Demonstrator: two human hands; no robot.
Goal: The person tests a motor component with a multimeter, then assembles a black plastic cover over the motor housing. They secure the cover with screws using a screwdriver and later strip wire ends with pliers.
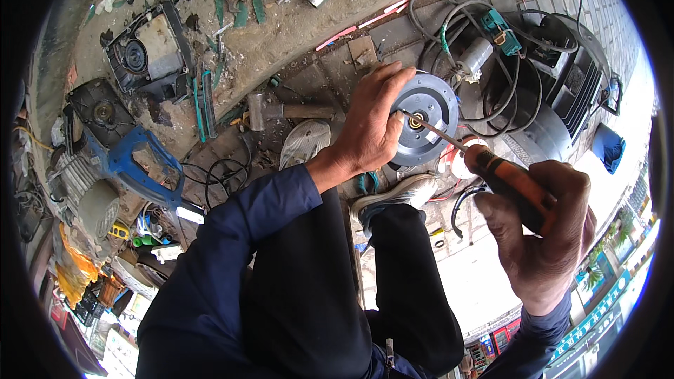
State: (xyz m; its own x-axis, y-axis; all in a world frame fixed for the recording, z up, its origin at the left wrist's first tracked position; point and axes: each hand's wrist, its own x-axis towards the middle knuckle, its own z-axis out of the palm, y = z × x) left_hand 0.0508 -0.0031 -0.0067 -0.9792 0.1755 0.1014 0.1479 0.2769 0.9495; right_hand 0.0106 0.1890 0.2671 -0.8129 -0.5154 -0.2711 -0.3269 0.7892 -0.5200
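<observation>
My left hand [366, 126] grips the left edge of a round grey metal end cover [424, 146], which has a small brass-coloured ring at its centre. The left thumb lies over the cover's face beside that ring. In my right hand [544, 253] is a screwdriver [511, 186] with an orange and black handle, my fingers wrapped round it. Its shaft points up and left, and the tip meets the cover at or next to the central ring; the exact contact is too small to tell. The cover is held up above my shoes.
A hammer [288, 110] lies on the ground beyond my left shoe [306, 142]. Left of it are a blue handled frame [144, 161], a ribbed motor [81, 193] and an opened housing [151, 49]. Coiled black cable [516, 109] and a dark finned machine [572, 102] stand at the right.
</observation>
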